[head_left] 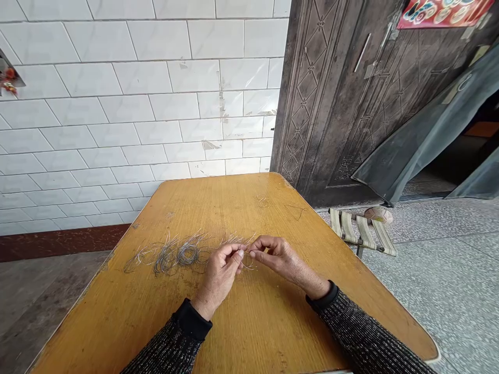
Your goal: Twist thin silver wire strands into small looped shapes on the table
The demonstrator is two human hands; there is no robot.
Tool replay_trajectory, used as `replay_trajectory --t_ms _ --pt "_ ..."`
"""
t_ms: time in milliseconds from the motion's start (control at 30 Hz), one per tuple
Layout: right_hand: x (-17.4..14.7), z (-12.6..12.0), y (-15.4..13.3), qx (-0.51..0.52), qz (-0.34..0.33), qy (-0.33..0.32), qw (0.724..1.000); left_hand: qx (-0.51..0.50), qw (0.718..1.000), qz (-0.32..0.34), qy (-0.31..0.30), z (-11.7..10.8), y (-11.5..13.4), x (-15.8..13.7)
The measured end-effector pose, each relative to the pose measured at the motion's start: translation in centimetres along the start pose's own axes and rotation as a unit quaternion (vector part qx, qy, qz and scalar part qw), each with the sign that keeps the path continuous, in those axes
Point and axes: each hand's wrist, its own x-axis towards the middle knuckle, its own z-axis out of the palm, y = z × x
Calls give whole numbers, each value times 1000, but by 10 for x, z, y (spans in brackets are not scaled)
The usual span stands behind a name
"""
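My left hand [221,275] and my right hand [278,258] meet fingertip to fingertip above the middle of the wooden table. Both are closed in a pinch on a thin wire [249,264], whose loop hangs below the fingers. How the wire runs between the fingertips is too small to tell. Left of my left hand lie several coils of thin grey wire [187,253] with loose ends sticking up. Part of the row is hidden behind that hand.
The yellow-brown table [234,332] fills the foreground. A few thin wire scraps [262,199] lie toward its far side. White tiled wall [136,83] stands behind, with a dark carved door [323,104] to the right. A striped folding stool [362,231] stands beside the table's right edge.
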Motion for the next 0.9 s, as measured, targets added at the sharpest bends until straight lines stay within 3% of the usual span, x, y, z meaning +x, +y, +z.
replay_trajectory --t_ms 133,367,633,767,900 --pt "-3 -2 -6 -110 -29 -9 993 5 1000 10 -19 1 2 -2" --pt "-3 -2 -8 -251 -128 -29 959 -16 1000 19 -3 -1 -3 1" --pt "-2 3 3 -175 7 69 982 -55 998 -19 25 0 6 0" --pt "-1 4 2 -149 19 81 985 -62 998 -16 7 0 6 -1" --pt "-3 7 -1 -194 3 69 979 -60 998 -14 5 0 4 0"
